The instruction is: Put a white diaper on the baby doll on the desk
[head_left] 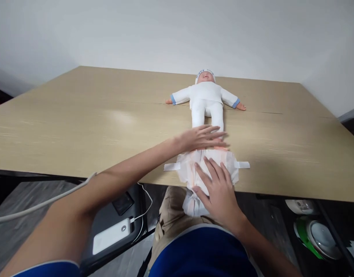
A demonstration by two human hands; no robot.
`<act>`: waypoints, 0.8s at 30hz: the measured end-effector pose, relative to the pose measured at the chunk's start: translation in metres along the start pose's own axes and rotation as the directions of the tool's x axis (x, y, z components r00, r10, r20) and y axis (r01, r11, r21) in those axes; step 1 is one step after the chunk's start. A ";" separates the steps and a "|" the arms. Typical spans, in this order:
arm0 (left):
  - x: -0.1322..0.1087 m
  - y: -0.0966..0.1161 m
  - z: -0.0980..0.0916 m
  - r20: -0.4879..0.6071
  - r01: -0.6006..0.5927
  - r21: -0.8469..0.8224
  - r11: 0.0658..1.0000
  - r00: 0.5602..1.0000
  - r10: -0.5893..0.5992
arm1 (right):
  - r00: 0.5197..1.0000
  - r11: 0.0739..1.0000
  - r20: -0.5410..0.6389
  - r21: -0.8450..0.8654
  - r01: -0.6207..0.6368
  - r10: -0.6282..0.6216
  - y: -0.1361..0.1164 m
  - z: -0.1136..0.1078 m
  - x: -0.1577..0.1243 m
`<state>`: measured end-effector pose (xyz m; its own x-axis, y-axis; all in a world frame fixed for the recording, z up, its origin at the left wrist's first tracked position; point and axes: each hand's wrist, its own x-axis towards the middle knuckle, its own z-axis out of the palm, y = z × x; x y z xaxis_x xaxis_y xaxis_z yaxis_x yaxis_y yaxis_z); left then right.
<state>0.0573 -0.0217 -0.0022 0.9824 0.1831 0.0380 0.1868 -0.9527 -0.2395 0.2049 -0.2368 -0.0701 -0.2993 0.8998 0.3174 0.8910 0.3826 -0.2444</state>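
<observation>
A baby doll (206,92) in white clothes and a white cap lies on its back on the table, arms spread and feet toward me. Just below its feet, an unfolded white diaper (229,161) lies at the table's front edge, its tape tabs out to both sides and its lower end hanging over the edge. My left hand (198,137) reaches across the doll's lower legs, fingers stretched out and slightly blurred. Flat on the diaper rests my right hand (217,184), fingers spread. The doll's feet are partly covered by my left hand.
The wooden table (121,123) meets a pale wall at the back. Beneath its front edge at left, a white power bank (111,235) with a cable sits on a dark seat. At lower right, a shelf holds dishes (321,234). A white cord (44,202) crosses my left arm.
</observation>
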 end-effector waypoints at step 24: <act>0.015 -0.101 -0.088 -0.422 -0.204 -0.601 0.773 0.902 -0.091 | 0.967 0.991 0.251 0.130 0.009 -0.042 0.039 0.001 0.101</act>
<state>0.0539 0.0562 0.1076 0.8725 0.1492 0.4654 -0.0509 -0.9193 0.3903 0.2090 -0.1305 -0.0484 -0.4124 0.9068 0.0877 0.8361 0.4149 -0.3589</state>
